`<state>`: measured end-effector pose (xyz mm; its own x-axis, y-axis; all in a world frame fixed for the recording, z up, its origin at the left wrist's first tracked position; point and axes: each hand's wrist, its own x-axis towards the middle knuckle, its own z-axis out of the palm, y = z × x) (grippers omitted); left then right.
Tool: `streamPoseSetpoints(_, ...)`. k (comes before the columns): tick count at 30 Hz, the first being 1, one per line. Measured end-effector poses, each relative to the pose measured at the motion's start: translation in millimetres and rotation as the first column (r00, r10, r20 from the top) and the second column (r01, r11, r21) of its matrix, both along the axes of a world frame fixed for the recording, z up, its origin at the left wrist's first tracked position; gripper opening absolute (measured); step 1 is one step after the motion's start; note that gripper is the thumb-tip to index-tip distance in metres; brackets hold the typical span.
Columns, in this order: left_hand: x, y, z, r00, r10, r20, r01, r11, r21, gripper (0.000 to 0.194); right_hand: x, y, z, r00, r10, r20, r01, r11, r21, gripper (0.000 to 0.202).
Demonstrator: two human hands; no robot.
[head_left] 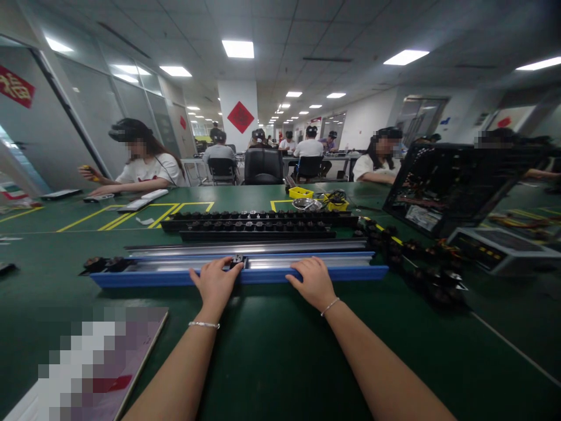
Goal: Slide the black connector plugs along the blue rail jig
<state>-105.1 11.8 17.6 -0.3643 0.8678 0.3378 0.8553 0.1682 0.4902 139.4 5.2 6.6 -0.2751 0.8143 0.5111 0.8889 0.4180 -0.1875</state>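
A long blue channel rail (166,277) with a silvery inside lies across the table in front of me. My left hand (215,280) is closed on a small black socket module (238,259), pinched between thumb and fingers inside the channel. Further right, my right hand (313,280) grips the rail's front wall, its fingers over the top edge and its thumb at the front. More black modules (107,264) sit at the rail's left end. Just behind runs a dark empty-looking rail (263,245).
Two dark rails filled with black modules (258,225) lie further back. Loose modules (438,283) are heaped at the right, near a metal power box (499,248) and an open black chassis (456,187). A booklet (144,345) lies front left. People sit across the table.
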Motion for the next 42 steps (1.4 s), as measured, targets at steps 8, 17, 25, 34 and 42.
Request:
streamPoseSetpoints(8,5,4,-4.2,1.000,-0.026,-0.005,0.026,1.000,0.014,0.029,5,4,-2.6,0.996,-0.090,-0.027,0.089,0.996,-0.032,0.017)
streamPoseSetpoints(17,9,9,-6.7,0.998,-0.055,-0.027,0.055,0.998,-0.002,0.026,6,3,-2.5,0.988,-0.129,-0.085,0.125,0.991,-0.043,0.012)
streamPoseSetpoints(25,9,5,-6.0,0.996,-0.053,-0.076,0.050,0.998,-0.035,0.028,7,2,-5.7,0.984,-0.103,-0.142,0.102,0.995,-0.015,0.007)
streamPoseSetpoints(34,7,-1,-11.1,0.984,-0.119,-0.133,0.122,0.992,0.015,0.034,2,-8,-5.0,0.975,-0.134,-0.176,0.135,0.991,-0.006,0.015)
streamPoseSetpoints(42,2,-8,-24.5,0.966,-0.178,-0.189,0.182,0.983,0.005,0.039,8,-23,-16.3,0.989,-0.148,0.021,0.147,0.989,0.019,0.041)
